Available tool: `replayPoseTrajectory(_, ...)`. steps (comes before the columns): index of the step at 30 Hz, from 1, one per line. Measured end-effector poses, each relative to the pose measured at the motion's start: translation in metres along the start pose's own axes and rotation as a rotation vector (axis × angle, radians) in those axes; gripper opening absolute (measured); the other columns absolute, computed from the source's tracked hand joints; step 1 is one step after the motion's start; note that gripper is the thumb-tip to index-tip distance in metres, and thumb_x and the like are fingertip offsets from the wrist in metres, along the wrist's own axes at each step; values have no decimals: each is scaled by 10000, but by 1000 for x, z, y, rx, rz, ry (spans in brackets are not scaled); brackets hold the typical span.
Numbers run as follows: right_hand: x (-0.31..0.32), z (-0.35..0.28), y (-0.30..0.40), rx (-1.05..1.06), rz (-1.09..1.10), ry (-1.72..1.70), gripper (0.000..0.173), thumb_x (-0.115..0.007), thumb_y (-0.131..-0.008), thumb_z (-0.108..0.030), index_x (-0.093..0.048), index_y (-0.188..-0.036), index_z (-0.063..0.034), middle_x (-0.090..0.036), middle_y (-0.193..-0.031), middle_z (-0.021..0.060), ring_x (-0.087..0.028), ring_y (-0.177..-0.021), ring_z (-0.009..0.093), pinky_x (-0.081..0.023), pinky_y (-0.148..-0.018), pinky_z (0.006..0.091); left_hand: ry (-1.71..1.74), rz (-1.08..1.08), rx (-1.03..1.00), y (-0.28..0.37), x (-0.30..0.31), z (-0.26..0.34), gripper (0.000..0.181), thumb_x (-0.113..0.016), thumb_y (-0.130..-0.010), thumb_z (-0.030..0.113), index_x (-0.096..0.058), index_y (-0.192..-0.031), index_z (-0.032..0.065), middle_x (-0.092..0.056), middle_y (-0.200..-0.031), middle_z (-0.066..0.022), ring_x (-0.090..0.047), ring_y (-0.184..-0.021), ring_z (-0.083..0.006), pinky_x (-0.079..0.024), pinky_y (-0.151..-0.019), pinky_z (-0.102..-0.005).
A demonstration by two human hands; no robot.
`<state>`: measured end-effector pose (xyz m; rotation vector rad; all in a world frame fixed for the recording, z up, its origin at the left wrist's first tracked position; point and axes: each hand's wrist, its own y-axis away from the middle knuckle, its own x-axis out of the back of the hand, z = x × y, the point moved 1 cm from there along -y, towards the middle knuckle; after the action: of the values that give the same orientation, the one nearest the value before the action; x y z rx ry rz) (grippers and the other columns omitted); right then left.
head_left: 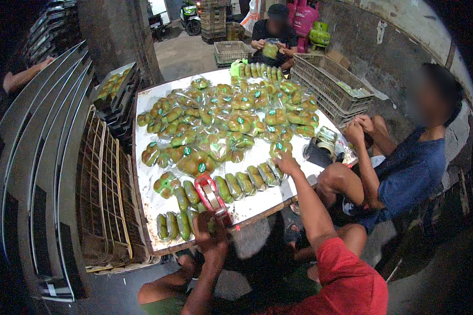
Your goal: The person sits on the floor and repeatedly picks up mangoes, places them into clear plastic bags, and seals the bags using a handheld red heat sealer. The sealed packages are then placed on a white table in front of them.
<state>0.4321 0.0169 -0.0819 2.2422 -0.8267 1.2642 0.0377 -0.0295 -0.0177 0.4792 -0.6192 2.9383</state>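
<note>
My right hand (pixel 287 163) reaches across the low white table (pixel 268 193) and touches a bagged bun pack (pixel 280 149) with a green sticker, just beyond the right end of a row of wrapped long buns (pixel 244 183). My left hand (pixel 209 232) is at the near edge of the table, its fingers around a wrapped green bun that is partly hidden. A red tape dispenser (pixel 213 199) stands right beside that hand. More wrapped long buns (pixel 172 225) lie left of it. Bagged round buns (pixel 220 118) are heaped over the middle of the table.
A person in blue (pixel 410 173) sits at the right; another person (pixel 276 35) holds a bag at the far side. Plastic crates (pixel 331 86) stand at the back right. Metal trays (pixel 43 157) and a crate (pixel 106 189) flank the left edge. A black pouch (pixel 318 152) lies at the right.
</note>
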Motion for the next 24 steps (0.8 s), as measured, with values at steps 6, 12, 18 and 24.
replayPoseTrajectory(6,-12,29,-75,-190,369,-52,471,-637,-794,-360,-634,-1023,51,-649,-1021,277,-648,-958,379,-512,-809,486,-368,-42,-51,-16,13,10,219,-558,-853,209,-648,-881,11,-621,-949,-180,-569,-924,-367,-467,-826,-458)
replayPoseTrajectory(12,4,127,-164,-261,202,-11,402,-703,-708,-347,-668,-910,-2,-671,-982,214,-657,-863,330,-517,-748,433,-206,-157,-182,-23,-32,-9,145,-580,-818,122,-641,-909,26,-617,-908,-186,-583,-880,-373,-470,-805,-472)
replayPoseTrajectory(18,26,-75,-46,16,683,150,337,-689,-717,-163,-624,-1044,-113,-534,-1148,153,-477,-1122,347,-383,-896,510,-252,-87,-158,-23,3,3,134,-599,-832,105,-621,-933,20,-601,-891,-189,-576,-897,-377,-457,-821,-465)
replayPoseTrajectory(24,50,-166,134,820,529,11,319,-656,-551,-2,-552,-843,-76,-493,-878,138,-487,-844,338,-346,-707,443,-288,115,-308,-48,16,48,250,-666,-816,139,-606,-1021,8,-596,-969,-199,-571,-957,-386,-453,-862,-453)
